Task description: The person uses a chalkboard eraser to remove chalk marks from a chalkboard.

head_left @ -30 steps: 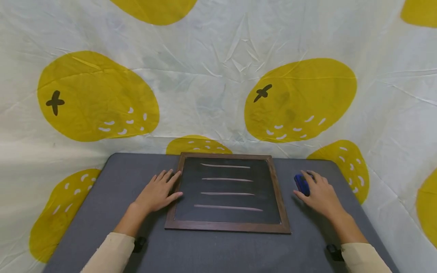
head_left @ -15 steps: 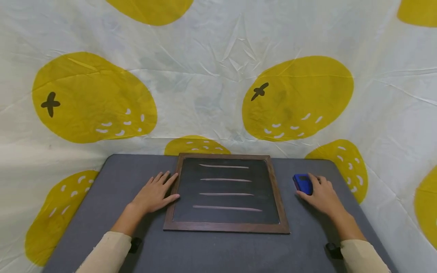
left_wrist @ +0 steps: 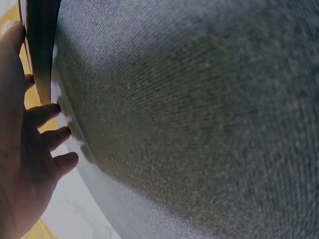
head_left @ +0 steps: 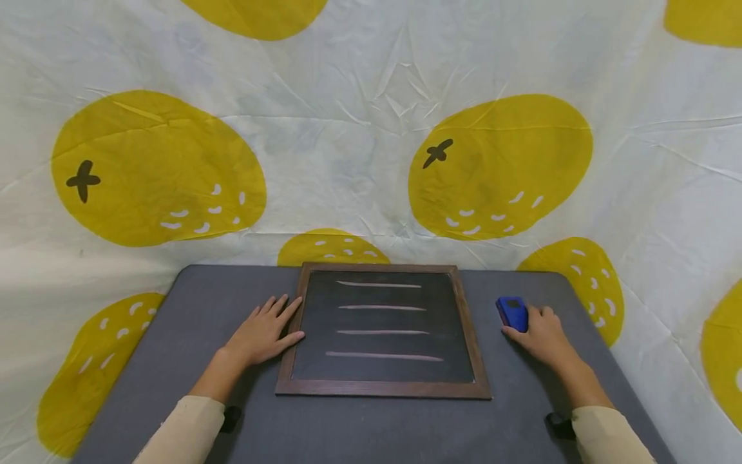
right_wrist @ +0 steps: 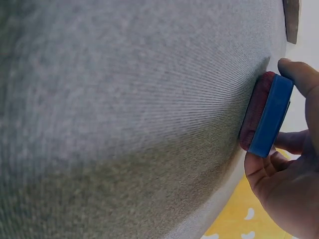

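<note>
A small chalkboard [head_left: 382, 321] in a brown wooden frame [head_left: 382, 388] lies on the table, with several pale pink horizontal chalk lines on it. My left hand [head_left: 257, 336] rests at the frame's left side, fingers spread, thumb and forefinger on the wood; in the left wrist view that hand [left_wrist: 25, 149] shows its other fingertips at the table. To the right of the board, my right hand [head_left: 545, 338] grips a blue chalkboard eraser [head_left: 513, 314] by its edges. The right wrist view shows the eraser's dark red felt [right_wrist: 256, 112] facing down against or just over the tabletop.
The grey table [head_left: 371, 428] has rounded far corners. Behind it hangs a pale cloth [head_left: 342, 167] with large yellow fruit shapes. Dark straps [head_left: 230, 419] sit at both wrists, beside beige sleeves [head_left: 184, 428].
My right fingers have drawn back from over the eraser to its right side, so more of its blue top shows. The left hand stays at the frame. The view has shifted slightly.
</note>
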`<state>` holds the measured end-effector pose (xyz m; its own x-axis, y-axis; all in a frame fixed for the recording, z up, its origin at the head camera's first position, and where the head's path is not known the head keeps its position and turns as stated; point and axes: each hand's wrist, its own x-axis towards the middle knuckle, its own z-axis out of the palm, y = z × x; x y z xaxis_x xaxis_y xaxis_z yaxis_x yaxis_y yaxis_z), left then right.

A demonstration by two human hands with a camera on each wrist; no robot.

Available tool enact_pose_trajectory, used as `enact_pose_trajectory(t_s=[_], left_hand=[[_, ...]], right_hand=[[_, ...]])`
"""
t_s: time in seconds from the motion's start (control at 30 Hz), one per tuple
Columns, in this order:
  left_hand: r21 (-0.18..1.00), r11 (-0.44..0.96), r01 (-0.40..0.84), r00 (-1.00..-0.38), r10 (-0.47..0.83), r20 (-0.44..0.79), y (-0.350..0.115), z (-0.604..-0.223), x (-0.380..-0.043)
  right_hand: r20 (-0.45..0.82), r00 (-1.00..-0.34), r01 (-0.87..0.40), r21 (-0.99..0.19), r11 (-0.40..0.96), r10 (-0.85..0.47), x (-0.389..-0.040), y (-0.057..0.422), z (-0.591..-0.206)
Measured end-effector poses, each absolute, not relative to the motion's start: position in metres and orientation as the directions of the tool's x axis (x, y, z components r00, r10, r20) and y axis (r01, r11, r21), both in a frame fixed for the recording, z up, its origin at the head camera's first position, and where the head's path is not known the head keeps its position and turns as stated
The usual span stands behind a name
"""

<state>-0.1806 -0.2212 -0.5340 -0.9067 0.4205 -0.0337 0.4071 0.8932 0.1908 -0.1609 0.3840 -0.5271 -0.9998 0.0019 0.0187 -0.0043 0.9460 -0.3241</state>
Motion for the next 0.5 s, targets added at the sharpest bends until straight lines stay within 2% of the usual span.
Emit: enact_pose_trajectory(t_s=[0.5], left_hand=[[0.284, 0.876, 0.391, -0.906, 0.420, -0.050, -0.2266, -0.5316, -0.1805]], right_hand=[[-0.003, -1.000, 0.007, -0.331, 0.944, 0.006, -0.1655, 0.3861, -0.5260]])
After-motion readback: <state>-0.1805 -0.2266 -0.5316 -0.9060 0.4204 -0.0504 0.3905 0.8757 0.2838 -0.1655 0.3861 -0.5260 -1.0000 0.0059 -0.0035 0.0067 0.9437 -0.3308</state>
